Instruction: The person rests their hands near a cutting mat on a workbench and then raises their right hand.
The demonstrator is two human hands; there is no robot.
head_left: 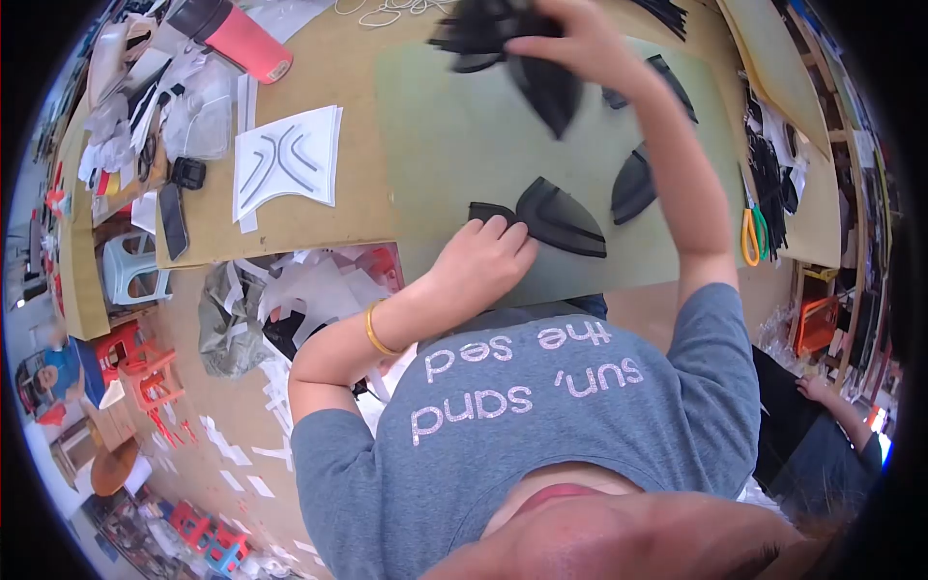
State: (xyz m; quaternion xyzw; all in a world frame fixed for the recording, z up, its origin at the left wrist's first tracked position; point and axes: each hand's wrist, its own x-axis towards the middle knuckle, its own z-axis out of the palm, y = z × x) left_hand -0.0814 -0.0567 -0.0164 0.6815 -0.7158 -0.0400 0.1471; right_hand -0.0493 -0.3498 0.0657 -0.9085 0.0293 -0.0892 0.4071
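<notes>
My right hand is closed around a bunch of black, pointed pieces, slightly blurred, above the far part of the green mat. Nearer to me, my left hand rests on the mat with curled fingers on a small black curved piece. Beside those fingers lies a black leaf-shaped piece with a band along its lower edge. More of the same kind lie to the right: one black piece by my right forearm and another black piece farther back, partly hidden by the arm.
White sheets with grey curved strips lie left of the mat. A pink bottle, a phone and plastic bags are farther left. Scissors with orange and green handles lie at right. Another person's hand shows at lower right.
</notes>
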